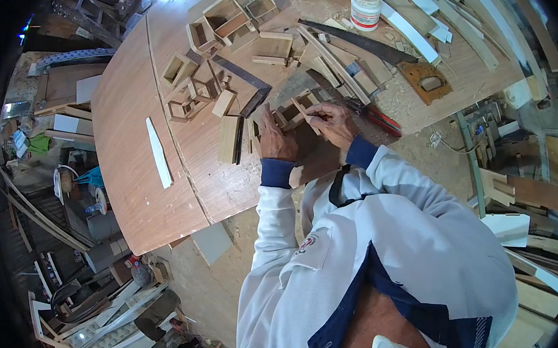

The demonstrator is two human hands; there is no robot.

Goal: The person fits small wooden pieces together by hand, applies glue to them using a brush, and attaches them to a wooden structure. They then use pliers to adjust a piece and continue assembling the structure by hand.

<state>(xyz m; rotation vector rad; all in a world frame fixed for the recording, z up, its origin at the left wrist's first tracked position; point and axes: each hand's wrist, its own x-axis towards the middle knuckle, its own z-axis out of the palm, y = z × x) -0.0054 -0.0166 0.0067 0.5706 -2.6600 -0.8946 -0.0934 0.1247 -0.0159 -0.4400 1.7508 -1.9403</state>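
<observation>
My right hand (334,125) pinches a thin wooden stick (302,112) over a small wooden box (290,115). On the box's left side rests my left hand (276,136), its fingers bent against the wood and steadying it. Part of the box is hidden by both hands. Just left of them stand short wooden blocks (230,139). A dark metal square (247,82) lies beyond my left hand. To the right, a tool with red handles (384,121) lies close to my right wrist.
A handsaw (422,81) lies to the right, near wood strips and an opened white tub (366,9). Several small wooden boxes (226,15) stand at the back. A white pointed strip (158,152) lies on the wooden table (124,130), left of a seam.
</observation>
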